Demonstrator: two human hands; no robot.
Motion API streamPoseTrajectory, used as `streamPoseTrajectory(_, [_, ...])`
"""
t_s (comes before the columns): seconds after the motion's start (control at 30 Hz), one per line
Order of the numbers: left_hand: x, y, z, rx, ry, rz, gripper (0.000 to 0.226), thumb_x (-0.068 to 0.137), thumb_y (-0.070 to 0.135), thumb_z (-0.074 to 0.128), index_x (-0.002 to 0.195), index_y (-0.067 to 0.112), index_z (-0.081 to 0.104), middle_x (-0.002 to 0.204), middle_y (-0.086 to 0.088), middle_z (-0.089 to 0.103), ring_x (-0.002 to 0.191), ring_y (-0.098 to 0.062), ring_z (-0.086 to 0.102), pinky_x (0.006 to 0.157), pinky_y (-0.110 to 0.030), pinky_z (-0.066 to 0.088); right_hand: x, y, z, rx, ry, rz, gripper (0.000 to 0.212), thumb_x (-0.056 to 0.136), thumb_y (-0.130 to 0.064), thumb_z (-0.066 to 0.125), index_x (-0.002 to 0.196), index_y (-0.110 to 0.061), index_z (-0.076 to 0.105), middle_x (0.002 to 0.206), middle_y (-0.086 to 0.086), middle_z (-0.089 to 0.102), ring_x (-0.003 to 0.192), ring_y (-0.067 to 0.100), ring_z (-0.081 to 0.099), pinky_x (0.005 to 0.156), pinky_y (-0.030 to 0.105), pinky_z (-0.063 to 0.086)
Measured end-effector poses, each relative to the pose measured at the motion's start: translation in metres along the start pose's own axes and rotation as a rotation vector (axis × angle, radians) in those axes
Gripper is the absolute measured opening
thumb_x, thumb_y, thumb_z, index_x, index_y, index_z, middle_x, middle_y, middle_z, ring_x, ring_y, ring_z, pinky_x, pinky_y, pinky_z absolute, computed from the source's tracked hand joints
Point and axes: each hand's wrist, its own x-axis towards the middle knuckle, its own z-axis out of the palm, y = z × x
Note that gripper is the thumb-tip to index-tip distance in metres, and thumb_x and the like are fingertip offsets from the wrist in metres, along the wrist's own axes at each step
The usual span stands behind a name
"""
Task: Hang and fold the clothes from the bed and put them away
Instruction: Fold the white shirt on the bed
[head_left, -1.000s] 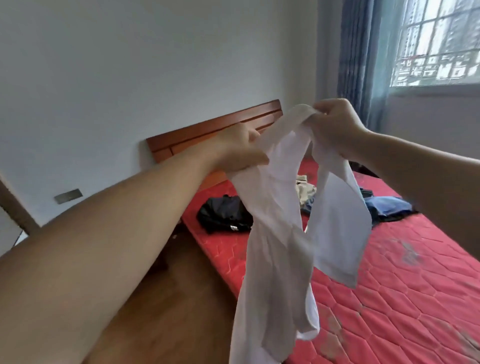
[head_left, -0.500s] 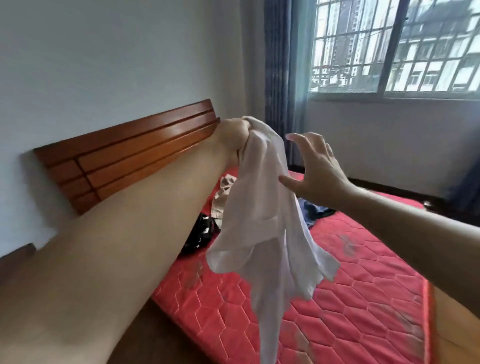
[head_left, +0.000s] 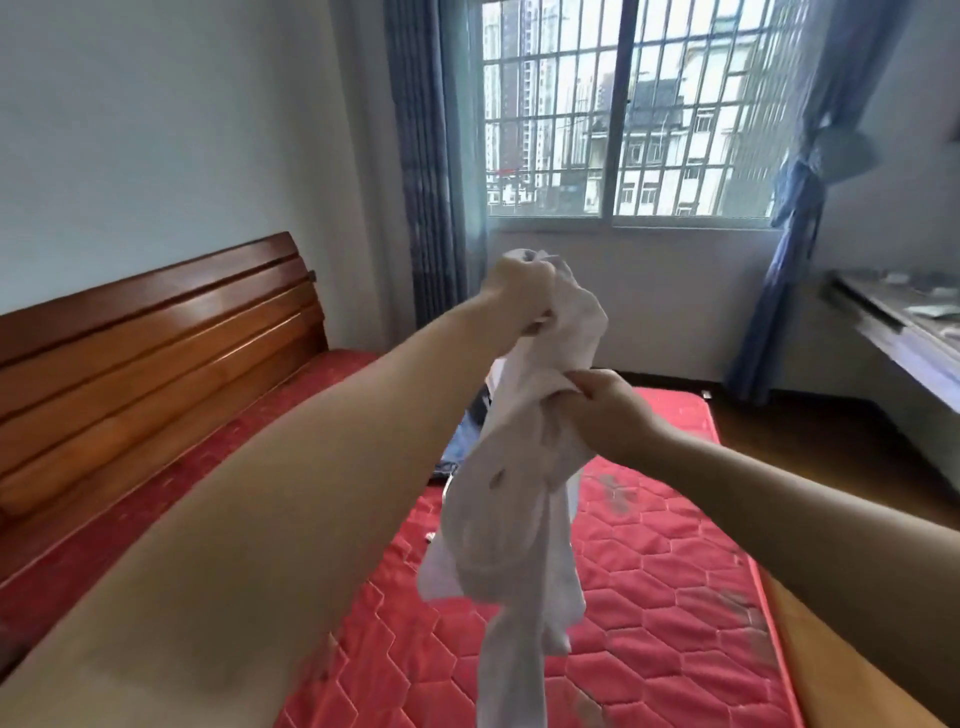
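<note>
Hands bunching a limp white cotton garment (head_left: 519, 467) above the red quilted bed (head_left: 675, 597).
Left hand (head_left: 519, 291) and right hand (head_left: 608, 410) both clutch it; unfolded, blue clothes (head_left: 462, 447) left.

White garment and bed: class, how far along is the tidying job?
Done: nothing shows as folded or hung. In hand: the left hand and right hand both grip the bunched white garment above the red mattress. Left: blue clothing lies behind it.

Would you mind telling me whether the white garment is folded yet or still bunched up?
Bunched, not folded. The white garment hangs crumpled above the mattress, gripped by the left hand and right hand.
</note>
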Motion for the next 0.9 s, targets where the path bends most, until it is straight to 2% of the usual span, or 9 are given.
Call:
streamPoseTrajectory(0.07, [-0.001,-0.015,0.010,0.086,-0.168,0.002,0.017,0.100,0.025,0.050,0.114,0.016,0.056,0.097,-0.006,0.066,0.081,-0.021,0.062,0.064,-0.028,0.052,0.010,-0.003,-0.016,0.191,0.126,0.131,0.029,0.095,-0.019,0.052,0.070,-0.012,0.067,0.071,0.001,0.059,0.068,0.014,0.056,0.063,0.028,0.045])
streamPoseTrajectory(0.2, [0.003,-0.045,0.018,0.399,-0.289,0.084,0.079,0.081,0.064,0.062,0.142,0.018,0.043,0.130,-0.008,0.059,0.116,-0.023,0.059,0.099,-0.038,0.049,0.021,0.004,-0.042,0.344,0.247,0.229,0.034,0.099,-0.031,0.049,0.070,-0.016,0.060,0.068,0.003,0.060,0.067,0.021,0.061,0.065,0.036,0.053])
streamPoseTrajectory(0.3, [-0.004,-0.058,0.022,0.487,-0.341,0.019,0.107,0.055,0.087,0.057,0.139,0.022,0.045,0.125,-0.002,0.061,0.112,-0.019,0.062,0.084,-0.030,0.052,0.030,0.016,-0.057,0.444,0.334,0.301,0.030,0.099,-0.023,0.046,0.074,-0.016,0.060,0.071,0.004,0.062,0.064,0.020,0.062,0.053,0.033,0.056])
streamPoseTrajectory(0.37, [-0.002,-0.071,0.029,0.598,-0.389,-0.015,0.070,0.066,0.070,0.070,0.116,0.023,0.058,0.104,0.004,0.067,0.094,-0.014,0.065,0.066,-0.026,0.051,0.039,0.024,-0.065,0.505,0.378,0.329,0.027,0.098,-0.020,0.045,0.076,-0.017,0.061,0.075,0.005,0.062,0.073,0.022,0.064,0.056,0.036,0.057])
streamPoseTrajectory(0.43, [-0.002,-0.090,0.036,0.707,-0.380,-0.024,0.029,0.078,0.044,0.075,0.096,0.025,0.063,0.089,0.007,0.067,0.085,-0.014,0.065,0.068,-0.026,0.052,0.047,0.029,-0.074,0.534,0.384,0.324,0.026,0.097,-0.024,0.045,0.077,-0.019,0.061,0.079,0.005,0.064,0.077,0.023,0.064,0.060,0.038,0.058])
streamPoseTrajectory(0.6, [0.012,-0.121,0.040,0.919,-0.265,-0.137,0.010,0.077,0.022,0.066,0.083,0.017,0.071,0.083,0.001,0.072,0.081,-0.017,0.069,0.060,-0.023,0.049,0.063,0.057,-0.115,0.418,0.404,0.254,0.023,0.095,-0.028,0.045,0.077,-0.018,0.056,0.077,0.006,0.056,0.074,0.024,0.058,0.067,0.048,0.057])
streamPoseTrajectory(0.7, [0.030,-0.114,0.049,0.963,-0.205,-0.188,0.018,0.080,0.012,0.050,0.084,0.019,0.067,0.085,-0.005,0.073,0.079,-0.022,0.072,0.062,-0.028,0.054,0.062,0.084,-0.137,0.184,0.432,0.191,0.024,0.092,-0.026,0.048,0.081,-0.008,0.060,0.075,0.005,0.054,0.069,0.019,0.054,0.062,0.033,0.051])
streamPoseTrajectory(0.8, [0.048,-0.102,0.061,0.719,-0.183,-0.255,0.028,0.082,0.004,0.043,0.095,0.015,0.065,0.086,-0.009,0.072,0.080,-0.025,0.072,0.068,-0.038,0.058,0.059,0.112,-0.154,-0.073,0.386,0.152,0.023,0.084,-0.021,0.060,0.075,-0.001,0.067,0.073,0.006,0.062,0.068,0.019,0.057,0.064,0.030,0.047])
streamPoseTrajectory(0.9, [0.061,-0.089,0.071,0.520,-0.147,-0.300,0.015,0.083,0.007,0.048,0.080,0.015,0.060,0.070,-0.004,0.056,0.064,-0.021,0.057,0.068,-0.035,0.052,0.056,0.132,-0.165,-0.033,0.194,0.227,0.019,0.081,-0.019,0.063,0.066,-0.009,0.069,0.065,0.003,0.067,0.064,0.020,0.061,0.069,0.033,0.049])
